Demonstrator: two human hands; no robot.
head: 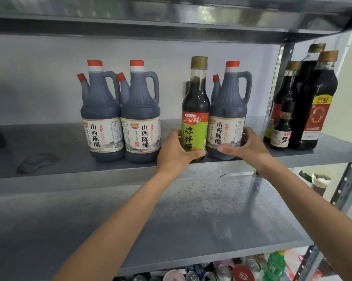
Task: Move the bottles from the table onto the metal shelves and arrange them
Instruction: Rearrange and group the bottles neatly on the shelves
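While both forearms extend toward the middle metal shelf [59,155], the head view shows the left hand [176,151] gripping the base of a green-labelled bottle [194,118], its thumb curled across the front of the label. The right hand [246,146] holds the lower body of a red-capped handled jug [228,118], thumb in front and fingers wrapped round its right side. Bottle and jug stand upright on the shelf, touching side by side. Two matching jugs [120,118] stand upright together to the left, apart from the held pair. A cluster of dark bottles [317,110] occupies the right end, beyond the upright post. A lower shelf [191,220] lies beneath; under it appear can tops and a green plastic bottle [274,266].
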